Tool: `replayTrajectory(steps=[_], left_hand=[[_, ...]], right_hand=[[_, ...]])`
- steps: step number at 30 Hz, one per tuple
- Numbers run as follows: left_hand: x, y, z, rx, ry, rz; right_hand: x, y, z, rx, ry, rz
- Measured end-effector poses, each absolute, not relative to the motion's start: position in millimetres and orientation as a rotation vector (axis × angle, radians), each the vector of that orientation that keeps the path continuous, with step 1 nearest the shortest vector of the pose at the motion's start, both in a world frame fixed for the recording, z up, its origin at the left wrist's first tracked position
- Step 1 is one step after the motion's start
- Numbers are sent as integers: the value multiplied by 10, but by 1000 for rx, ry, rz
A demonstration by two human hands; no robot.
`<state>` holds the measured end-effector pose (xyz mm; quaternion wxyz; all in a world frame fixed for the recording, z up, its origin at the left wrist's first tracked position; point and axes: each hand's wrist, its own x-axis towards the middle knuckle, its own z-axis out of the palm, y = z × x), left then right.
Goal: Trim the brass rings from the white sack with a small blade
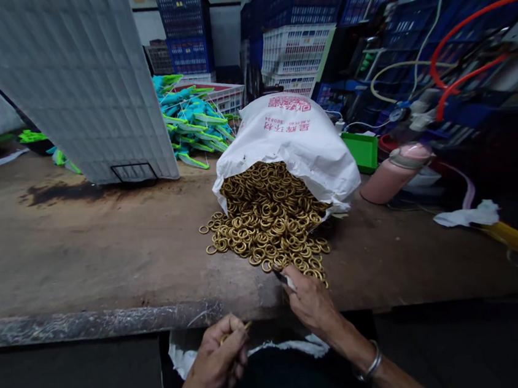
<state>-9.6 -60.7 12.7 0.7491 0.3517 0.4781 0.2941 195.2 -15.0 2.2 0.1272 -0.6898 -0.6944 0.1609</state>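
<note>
Pinched between the thumb and fingers of my left hand is a gold ring, held low in front of the table's edge. My right hand grips a small dark-tipped tool; its kind is unclear, and most of it is hidden in my fingers. The tool's tip is at the near edge of a heap of gold rings on the table. These rings spill from the mouth of a white sack with red print, which lies on its side.
The brown wooden table has a worn front edge. A grey ribbed panel stands at left. Blue-and-green plastic parts are piled behind. To the right are a green tray, a pink bottle and orange hoses. Crates are stacked at the back.
</note>
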Motion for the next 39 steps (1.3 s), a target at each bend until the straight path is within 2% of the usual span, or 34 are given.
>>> replayTrajectory(steps=[6, 13, 18, 27, 31, 34, 37, 39], left_hand=[[-231, -654, -172, 366, 1095, 630], [-237, -667, -516, -72, 1312, 717], [-182, -653, -633, -100, 1291, 882], [-114, -737, -710, 19, 1390, 888], [-99, -774, -567, 370, 1276, 736], [-35, -688, -354, 671, 1160, 697], [83, -512, -128, 719, 1155, 844], [169, -395, -20, 739, 1135, 869]], right_hand=[[2107, -222, -138, -1886, -1840, 505], [2017, -297, -168, -2007, -1961, 290], [1985, -274, -138, -2172, -2031, 218], [2004, -257, -123, -2166, -2025, 261], [1988, -219, -52, -1904, -1918, 571], [1889, -186, 13, -1627, -1701, 1037], [1764, -189, 45, -1384, -1405, 1520], [1700, -211, 53, -1267, -1225, 1731]])
